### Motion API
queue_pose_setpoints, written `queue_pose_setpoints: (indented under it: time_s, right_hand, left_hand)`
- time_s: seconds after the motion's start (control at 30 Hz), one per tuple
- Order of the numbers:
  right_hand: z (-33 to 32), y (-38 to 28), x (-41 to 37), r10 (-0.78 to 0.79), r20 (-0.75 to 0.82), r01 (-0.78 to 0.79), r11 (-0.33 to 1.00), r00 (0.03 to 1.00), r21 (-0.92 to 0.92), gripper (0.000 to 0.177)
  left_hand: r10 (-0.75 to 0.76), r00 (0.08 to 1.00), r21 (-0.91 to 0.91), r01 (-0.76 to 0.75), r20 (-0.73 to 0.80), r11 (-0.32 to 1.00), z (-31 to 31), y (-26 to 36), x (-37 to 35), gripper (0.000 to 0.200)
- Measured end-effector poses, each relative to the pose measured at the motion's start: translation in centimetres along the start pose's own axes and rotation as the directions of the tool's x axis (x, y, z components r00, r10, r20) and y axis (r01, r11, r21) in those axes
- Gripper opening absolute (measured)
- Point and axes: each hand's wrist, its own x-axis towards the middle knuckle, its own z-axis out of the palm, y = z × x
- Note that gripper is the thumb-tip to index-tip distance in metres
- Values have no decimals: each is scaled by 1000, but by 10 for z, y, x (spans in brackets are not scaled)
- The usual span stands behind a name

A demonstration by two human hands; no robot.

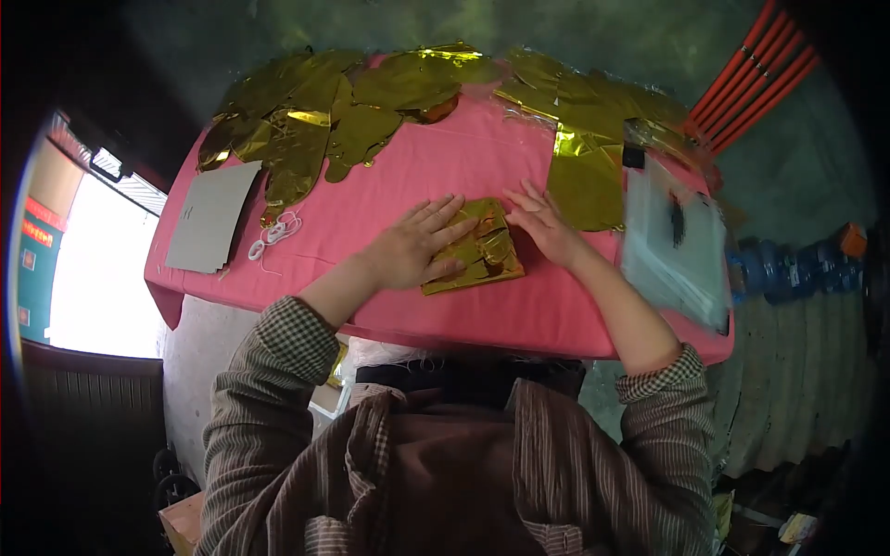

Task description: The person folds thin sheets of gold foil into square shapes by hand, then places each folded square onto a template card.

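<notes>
A folded packet of shiny gold foil point(489, 248) lies near the front edge of the pink-covered table point(445, 157). My left hand point(414, 245) rests flat on the packet's left side, fingers stretched out and slightly spread. At the packet's upper right corner is my right hand point(545, 222), its fingers extended and apart, with nothing gripped in it. Creases and overlapping layers show across the top of the foil.
Gold foil sheets point(371, 102) spread along the table's far side, with another foil piece point(586, 181) at right. Grey cardboard sheets point(211, 218) and white string point(276, 232) lie left. Clear plastic bags point(677, 241) are stacked right. Red poles point(756, 74) stand beyond the far right corner.
</notes>
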Motion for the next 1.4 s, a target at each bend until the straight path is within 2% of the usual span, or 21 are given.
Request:
queue_pose_setpoints:
  time_s: [0.07,0.1,0.17,0.2,0.27,0.47,0.57,0.77,0.87,1.1,1.17,1.27,1.4]
  right_hand:
    - [2,-4,5,163,-15,-156,963,987,221,26]
    - [5,-7,5,163,-17,-155,963,986,219,26]
    - [11,-16,4,109,-160,-96,991,981,89,25]
    - [14,-18,3,108,-159,-95,991,981,90,25]
    - [18,-20,2,46,-321,-44,999,946,12,21]
    - [21,-22,3,-33,-410,15,999,911,-47,15]
    - [19,-21,4,65,-360,-54,998,931,39,14]
    - [19,-23,3,128,-345,-102,991,930,92,14]
    - [20,-24,2,75,-378,-75,997,923,16,14]
    - [22,-19,2,69,-379,-63,998,923,30,12]
    - [24,-18,3,170,-384,-90,972,907,219,18]
    - [23,-22,2,192,-395,-97,964,898,247,22]
    - [22,-22,2,124,-407,-72,988,905,139,24]
  left_hand:
    - [1,1000,-1,-1,6,1000,0,0,0,62]
    - [-1,1000,2,1,4,1000,0,0,0,63]
    - [-5,1000,5,5,0,1000,0,-1,0,63]
    - [-4,1000,-2,4,3,1000,-1,0,0,63]
    - [-3,1000,-9,3,5,1000,-1,0,0,63]
    - [4,1000,-7,-4,-4,1000,-1,0,0,63]
    - [0,1000,-6,0,-5,1000,-2,1,0,63]
    - [7,999,29,-6,-46,1000,2,0,0,62]
    - [-9,1000,0,9,-9,1000,0,1,0,63]
    - [3,999,33,-1,-48,999,3,-1,0,62]
    - [5,999,39,-3,-50,999,3,-1,0,62]
    - [11,999,30,-10,-51,999,4,-2,0,62]
    - [12,999,34,-10,-51,999,3,-2,0,61]
